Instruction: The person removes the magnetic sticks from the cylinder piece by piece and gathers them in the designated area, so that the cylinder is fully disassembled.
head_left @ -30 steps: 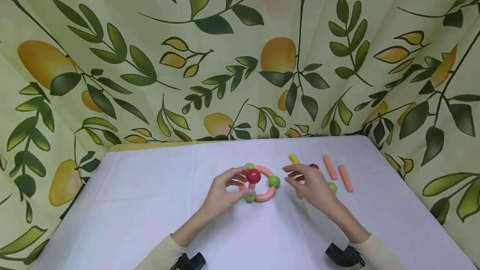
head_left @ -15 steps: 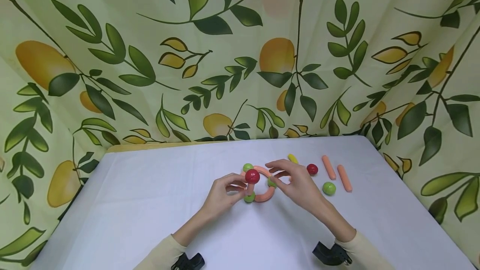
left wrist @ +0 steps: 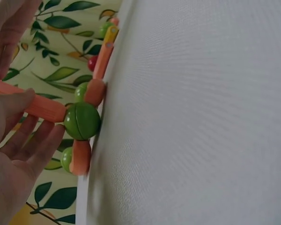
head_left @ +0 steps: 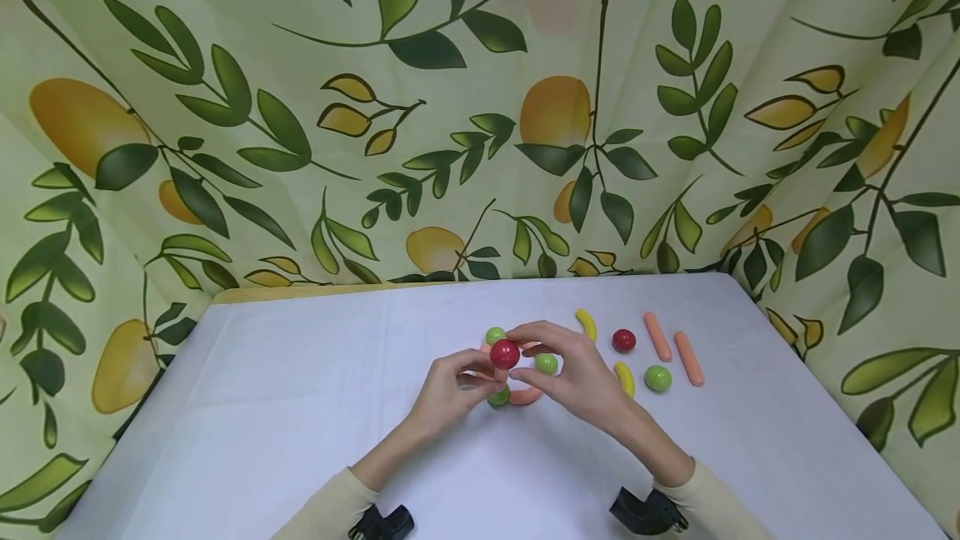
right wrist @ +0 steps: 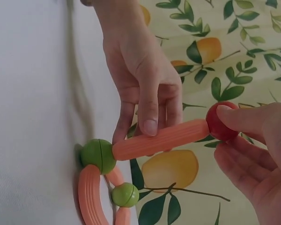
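Where the table ends, a pale fabric curtain [head_left: 345, 207] printed with green leaves and orange-yellow fruit forms the backdrop. In front of it stands a wide table [head_left: 300, 373] with a white cloth surface. Two bare hands work above the near-middle area of this table. The left hand [head_left: 442, 386] is clamped, thumb opposite fingers, on the shaft of a straight, ribbed, salmon-pink rod. The right hand [head_left: 576, 372] is clamped on a glossy red ball [head_left: 505, 354] at the upper end of that rod, thumb on one side, fingers on the other. Beneath the hands, a ring [head_left: 525, 397] of curved salmon-pink segments and green balls lies flat on the table. The straight, ribbed, salmon-pink rod [right wrist: 173, 135] rises from the ring, its lower end touching a round, grooved green ball [right wrist: 99, 155] on the near side. To the right, two loose straight pink rods [head_left: 657, 336] lie side by side, apart from each other. Two curved yellow pieces [head_left: 587, 324] lie between these rods and the ring. A loose red ball [head_left: 623, 341] and a loose green ball [head_left: 657, 378] rest near the rods.
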The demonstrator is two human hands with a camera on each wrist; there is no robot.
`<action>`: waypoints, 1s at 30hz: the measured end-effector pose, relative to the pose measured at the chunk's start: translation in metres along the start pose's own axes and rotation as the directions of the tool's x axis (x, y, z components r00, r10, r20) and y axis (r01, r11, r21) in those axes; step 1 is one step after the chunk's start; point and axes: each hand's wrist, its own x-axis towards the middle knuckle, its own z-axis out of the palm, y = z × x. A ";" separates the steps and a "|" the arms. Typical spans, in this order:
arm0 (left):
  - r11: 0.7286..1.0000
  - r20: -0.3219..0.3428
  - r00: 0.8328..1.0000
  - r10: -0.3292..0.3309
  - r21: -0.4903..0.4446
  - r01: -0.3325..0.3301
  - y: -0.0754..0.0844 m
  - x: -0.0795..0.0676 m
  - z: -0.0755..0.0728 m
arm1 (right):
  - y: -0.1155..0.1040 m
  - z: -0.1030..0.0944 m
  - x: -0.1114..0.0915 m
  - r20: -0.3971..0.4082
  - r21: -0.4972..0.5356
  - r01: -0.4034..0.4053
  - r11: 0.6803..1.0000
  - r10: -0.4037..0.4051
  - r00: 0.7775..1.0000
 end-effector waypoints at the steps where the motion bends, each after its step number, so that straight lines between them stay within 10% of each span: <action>1: 1.000 -0.001 1.000 0.001 0.001 -0.001 0.000 0.000 0.000 | 0.000 0.001 0.001 0.002 0.009 0.005 1.000 -0.005 1.000; 10: 1.000 0.016 1.000 0.019 0.017 -0.020 0.033 -0.004 -0.004 | -0.003 0.007 0.003 -0.013 0.009 0.035 0.999 -0.035 0.999; 30: 1.000 0.028 1.000 -0.011 -0.002 0.011 0.035 -0.003 -0.005 | 0.000 0.013 0.002 -0.056 0.107 -0.073 0.992 0.079 0.995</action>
